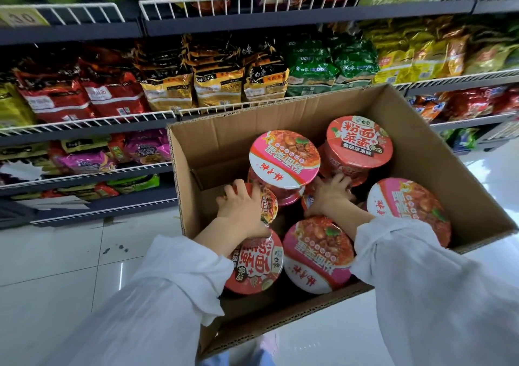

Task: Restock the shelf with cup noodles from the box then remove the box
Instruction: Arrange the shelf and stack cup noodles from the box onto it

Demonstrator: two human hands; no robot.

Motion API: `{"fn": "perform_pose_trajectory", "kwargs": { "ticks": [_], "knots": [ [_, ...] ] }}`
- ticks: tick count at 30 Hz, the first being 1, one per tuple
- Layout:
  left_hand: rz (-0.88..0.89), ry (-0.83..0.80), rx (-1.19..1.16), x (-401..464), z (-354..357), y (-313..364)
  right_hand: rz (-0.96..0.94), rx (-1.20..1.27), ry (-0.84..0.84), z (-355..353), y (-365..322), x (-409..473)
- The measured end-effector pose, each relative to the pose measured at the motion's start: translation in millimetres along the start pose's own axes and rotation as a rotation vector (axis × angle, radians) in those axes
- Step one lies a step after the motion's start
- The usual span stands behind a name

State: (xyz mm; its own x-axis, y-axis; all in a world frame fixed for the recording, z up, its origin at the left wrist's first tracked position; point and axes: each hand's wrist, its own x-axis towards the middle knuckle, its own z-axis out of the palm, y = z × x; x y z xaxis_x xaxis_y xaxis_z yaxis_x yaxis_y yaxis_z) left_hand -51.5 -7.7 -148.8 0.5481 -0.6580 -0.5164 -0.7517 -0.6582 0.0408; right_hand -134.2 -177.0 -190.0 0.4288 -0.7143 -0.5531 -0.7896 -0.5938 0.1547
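An open cardboard box point(421, 129) stands on the floor in front of the shelves point(90, 124), holding several cup noodles with pink and red lids. My left hand point(241, 205) reaches into the box's left side and wraps over a cup noodle lying on its side point(268, 204). My right hand point(331, 194) lies deep in the middle, fingers spread on a red cup point(309, 199) beneath the red-lidded cup point(359, 143). A pink-lidded cup point(283, 160) sits stacked between my hands. Two more cups point(317, 256) lie nearest me.
Wire-fronted shelves hold packs of bagged noodles: red point(84, 95), gold point(213, 84), green point(323, 67), yellow point(415, 56). Lower shelves at left carry pink and green packs point(112, 155). White glossy floor tiles point(70, 261) surround the box.
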Motion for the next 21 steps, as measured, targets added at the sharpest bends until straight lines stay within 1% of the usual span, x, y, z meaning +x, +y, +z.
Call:
{"fn": "perform_pose_trajectory", "kwargs": {
  "ticks": [5,10,13,17,21],
  "knots": [
    [-0.002,0.001,0.003,-1.5,-0.1,2.3,0.023,-0.135,0.103,-1.4,-12.1,-13.1],
    [0.002,0.002,0.005,-1.1,-0.9,-0.3,-0.022,-0.2,0.178,1.9,-11.7,-17.8],
    [-0.001,0.003,0.005,-1.5,0.2,-0.4,-0.045,-0.164,0.206,-2.6,-1.5,-21.2],
    [-0.008,0.012,0.01,-3.4,-0.7,0.5,-0.07,-0.069,0.157,-15.7,11.9,-28.2],
    [-0.014,0.012,-0.002,-7.7,-3.6,1.4,-0.09,-0.018,0.181,-22.3,20.1,-41.5]
  ]
}}
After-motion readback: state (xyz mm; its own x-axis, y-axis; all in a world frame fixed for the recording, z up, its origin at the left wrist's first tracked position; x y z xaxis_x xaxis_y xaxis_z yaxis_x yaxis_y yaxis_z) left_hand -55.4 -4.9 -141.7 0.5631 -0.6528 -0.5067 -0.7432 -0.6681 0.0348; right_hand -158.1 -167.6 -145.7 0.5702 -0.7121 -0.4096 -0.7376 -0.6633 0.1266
